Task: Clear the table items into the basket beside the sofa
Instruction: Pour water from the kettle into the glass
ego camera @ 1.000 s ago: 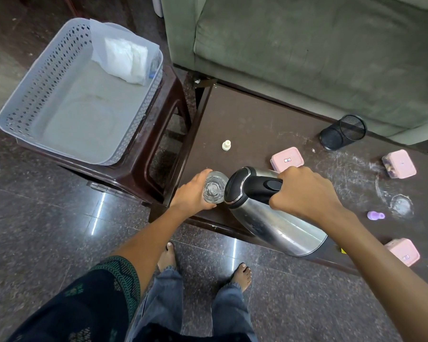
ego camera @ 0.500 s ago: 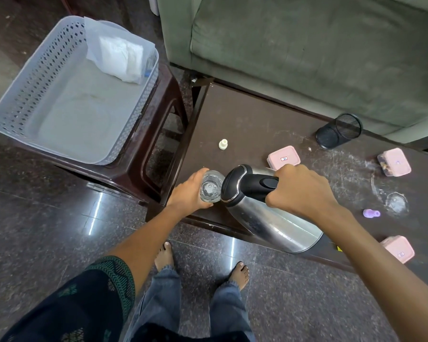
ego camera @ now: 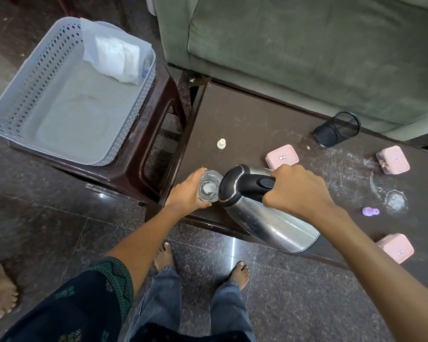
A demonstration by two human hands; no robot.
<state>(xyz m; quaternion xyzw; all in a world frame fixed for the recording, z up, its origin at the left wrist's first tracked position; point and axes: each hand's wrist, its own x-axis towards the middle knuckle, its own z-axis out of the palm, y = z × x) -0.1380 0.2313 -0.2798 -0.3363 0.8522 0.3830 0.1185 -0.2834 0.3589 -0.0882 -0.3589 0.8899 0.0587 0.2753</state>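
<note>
Right hand (ego camera: 299, 191) is clamped around the black handle of the kettle (ego camera: 269, 225), fingers wrapped under, knuckles up. The kettle is tipped hard over, with the black lid end low and pointing left. Its steel body runs back toward the person, across the near edge of the table (ego camera: 245, 119) in view.

Left hand (ego camera: 185, 193) is just left of that grip, wrapped around a clear glass (ego camera: 208, 187). The glass is upright at the table's near left corner. Its rim is at the kettle's lid end; touching or a hair apart, cannot tell. Can't tell if anything is flowing either.

Outward from the grip:
- pink box (ego camera: 281, 157) just beyond the right knuckles, lid on
- small white cap (ego camera: 221, 144) beyond the glass, on its own
- purple cap-like piece (ego camera: 370, 211) to the right, with a clear round glass piece (ego camera: 395, 201) near it, flat among white scuff marks
- second pink box (ego camera: 393, 159) further right and beyond
- third pink box (ego camera: 397, 248) right and nearer, by the table's near edge
- black mesh cup (ego camera: 336, 129) on its side at the far edge, near the front of the green sofa (ego camera: 307, 45)

Basket (ego camera: 22, 99) sits well left of both hands, on a dark stool (ego camera: 158, 114) just beside the table's left end. A white packet (ego camera: 116, 58) lies in its far corner.

Bare foot (ego camera: 240, 272) is on the dark tiled floor below the kettle.
</note>
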